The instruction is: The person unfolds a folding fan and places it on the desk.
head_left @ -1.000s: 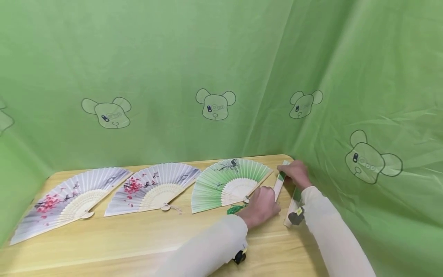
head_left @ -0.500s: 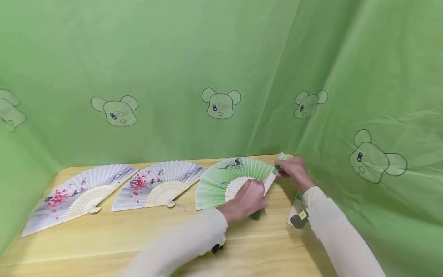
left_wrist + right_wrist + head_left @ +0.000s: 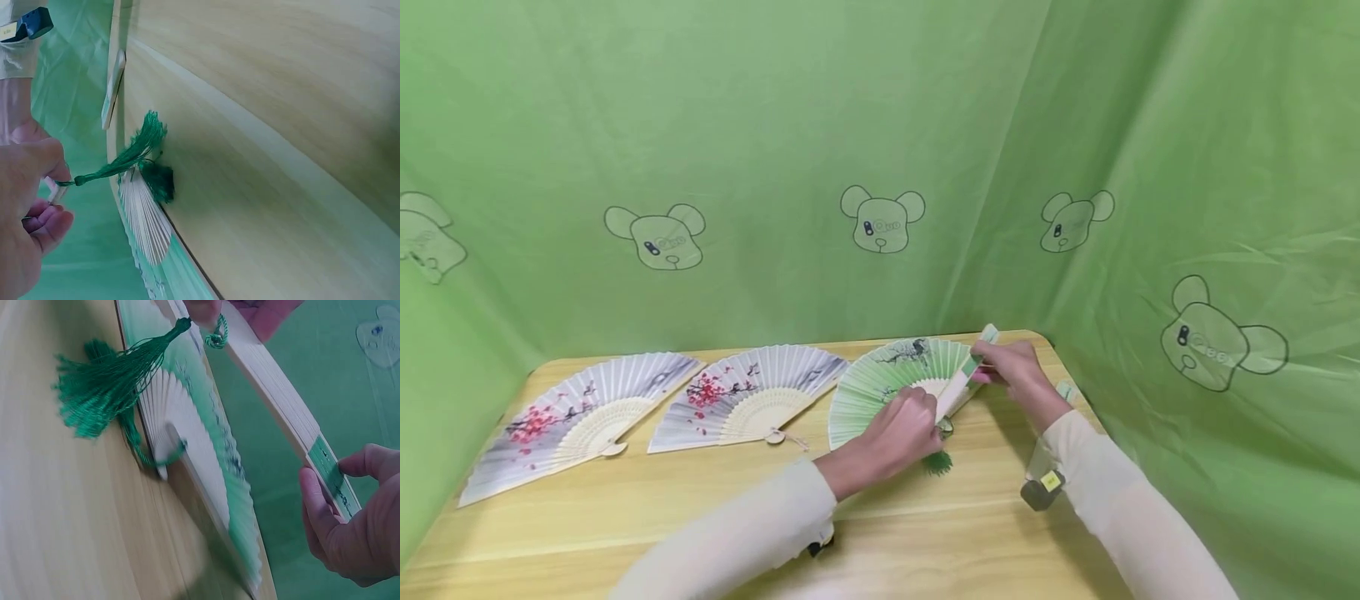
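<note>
A folded fan (image 3: pixel 953 396) with a green leaf and pale ribs is held slantwise above the table between both hands. My left hand (image 3: pixel 897 432) grips its pivot end, where a green tassel (image 3: pixel 134 372) hangs down. Near the other end, my right hand (image 3: pixel 1017 371) pinches the green part between thumb and fingers, plain in the right wrist view. Below the held fan, a spread green fan (image 3: pixel 861 400) with a dark branch print lies on the table, partly hidden by my left hand. Another folded fan (image 3: pixel 1039 461) lies at the right, mostly covered by my right forearm.
Two spread grey-purple fans with pink blossoms, one at the far left (image 3: pixel 561 425) and one beside it (image 3: pixel 748 396), lie on the wooden table (image 3: pixel 715 517). Green cloth (image 3: pixel 760 125) with bear-head prints hangs along the back and sides.
Both hands have moved left with the folded fan, which has come up from the table and now tilts over the spread green fan. The view has shifted slightly.
</note>
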A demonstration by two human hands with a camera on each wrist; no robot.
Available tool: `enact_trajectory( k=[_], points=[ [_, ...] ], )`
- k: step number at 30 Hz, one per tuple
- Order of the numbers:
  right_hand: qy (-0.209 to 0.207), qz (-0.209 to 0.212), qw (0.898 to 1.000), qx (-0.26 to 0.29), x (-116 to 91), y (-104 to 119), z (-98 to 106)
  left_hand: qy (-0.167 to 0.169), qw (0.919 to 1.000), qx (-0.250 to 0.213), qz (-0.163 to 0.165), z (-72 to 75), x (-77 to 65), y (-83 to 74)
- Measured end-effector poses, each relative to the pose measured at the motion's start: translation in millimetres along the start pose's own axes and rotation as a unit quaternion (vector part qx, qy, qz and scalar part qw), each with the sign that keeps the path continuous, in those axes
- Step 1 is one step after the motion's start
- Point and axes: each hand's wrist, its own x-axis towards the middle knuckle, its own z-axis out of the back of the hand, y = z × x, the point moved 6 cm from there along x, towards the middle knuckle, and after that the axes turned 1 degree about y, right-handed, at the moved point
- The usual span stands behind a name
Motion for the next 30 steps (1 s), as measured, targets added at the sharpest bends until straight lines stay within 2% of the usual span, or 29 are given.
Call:
enact_trajectory(
  k=[4,9,15,22,26,30],
  points=[
    [0.021,-0.003,1.000,0.009,-7,2,-14,-0.021,0.9997,0.011,-0.006,9.7,-13.6,6.9],
    [0.034,0.002,0.999,0.032,-16,3,-30,-0.046,0.9989,0.000,-0.008,20.6,-31.1,15.0],
    [0.074,0.008,0.996,0.050,-31,4,-52,-0.080,0.9967,-0.007,-0.009,32.4,-55.3,26.7],
    [0.104,0.023,0.992,0.063,-44,-1,-81,-0.084,0.9961,-0.021,0.019,39.1,-86.4,41.3],
    [0.112,0.028,0.990,0.078,-51,-5,-98,-0.077,0.9951,-0.044,0.043,42.1,-103.4,49.7],
    [0.119,0.038,0.987,0.099,-58,-6,-112,-0.085,0.9909,-0.080,0.068,47.6,-118.0,58.4]
  ],
)
